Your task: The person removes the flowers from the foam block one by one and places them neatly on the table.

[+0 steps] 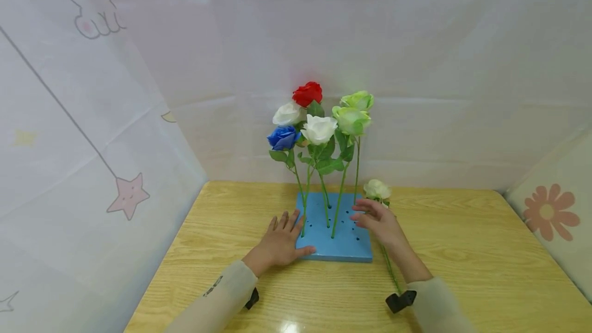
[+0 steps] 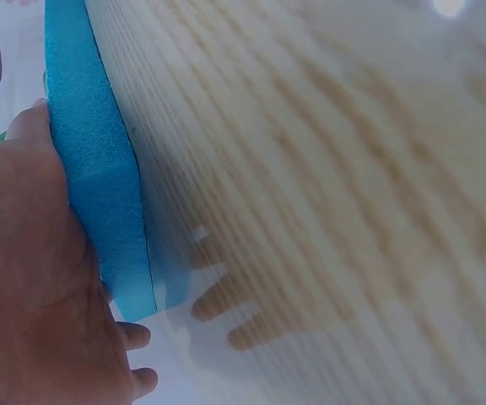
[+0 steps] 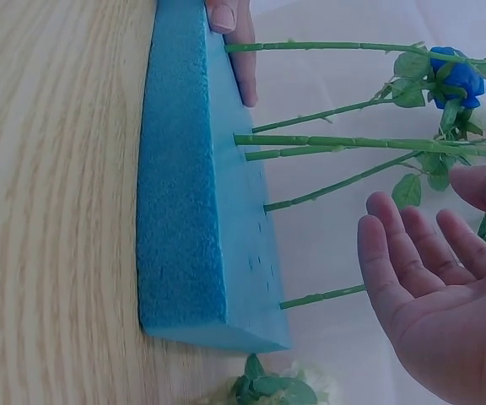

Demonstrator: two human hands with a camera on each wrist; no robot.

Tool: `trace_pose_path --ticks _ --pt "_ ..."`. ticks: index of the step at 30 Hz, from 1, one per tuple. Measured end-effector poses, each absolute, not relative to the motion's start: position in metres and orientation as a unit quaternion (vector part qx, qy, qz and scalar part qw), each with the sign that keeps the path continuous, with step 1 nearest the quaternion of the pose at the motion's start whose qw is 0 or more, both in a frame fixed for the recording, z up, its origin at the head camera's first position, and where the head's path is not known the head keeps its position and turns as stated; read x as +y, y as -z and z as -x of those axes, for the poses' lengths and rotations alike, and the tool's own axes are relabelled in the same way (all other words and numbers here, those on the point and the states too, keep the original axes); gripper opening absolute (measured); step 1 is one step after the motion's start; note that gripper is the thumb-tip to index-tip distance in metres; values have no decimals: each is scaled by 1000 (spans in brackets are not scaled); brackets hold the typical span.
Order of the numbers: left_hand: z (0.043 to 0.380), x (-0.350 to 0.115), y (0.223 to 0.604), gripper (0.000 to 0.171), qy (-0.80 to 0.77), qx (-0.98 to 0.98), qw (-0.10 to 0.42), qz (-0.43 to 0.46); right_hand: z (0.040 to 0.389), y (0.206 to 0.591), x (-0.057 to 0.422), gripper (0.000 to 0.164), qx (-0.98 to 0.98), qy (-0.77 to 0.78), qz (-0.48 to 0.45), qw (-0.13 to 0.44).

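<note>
A blue foam board [image 1: 351, 250] with small holes lies on the table, and several artificial roses stand in it on green stems. My left hand [image 1: 279, 246] rests with spread fingers on the board's left edge, the thumb along the near side. Over the right edge is my right hand [image 1: 380, 223], fingers loosely bent and holding nothing; the right wrist view shows its open palm [image 3: 454, 329]. The blooms are a red rose [image 1: 307, 94], a blue rose [image 1: 283, 137], white roses [image 1: 319, 128] and light green roses [image 1: 351, 119].
A loose white rose [image 1: 376, 189] lies on the wooden table [image 1: 453, 240] right of the board, its stem partly under my right forearm. Behind the table hangs a pale cloth [image 1: 439, 91]; a printed cloth [image 1: 92, 168] stands at the left.
</note>
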State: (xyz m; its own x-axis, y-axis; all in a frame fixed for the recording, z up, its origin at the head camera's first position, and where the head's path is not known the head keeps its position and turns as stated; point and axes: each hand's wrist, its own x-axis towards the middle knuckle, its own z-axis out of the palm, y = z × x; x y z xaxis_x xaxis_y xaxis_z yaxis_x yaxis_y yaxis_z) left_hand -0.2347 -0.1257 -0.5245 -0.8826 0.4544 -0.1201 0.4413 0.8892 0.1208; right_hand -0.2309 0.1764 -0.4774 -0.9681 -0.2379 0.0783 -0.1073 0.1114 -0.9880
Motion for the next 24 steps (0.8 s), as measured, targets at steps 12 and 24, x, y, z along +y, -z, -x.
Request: trace_pose_path --ticks 12,24 --pt "232 -126 522 100 -43 969 75 -230 233 478 167 47 730 672 116 50" --pt "232 -125 521 99 -43 969 68 -232 237 478 158 51 725 676 124 49"
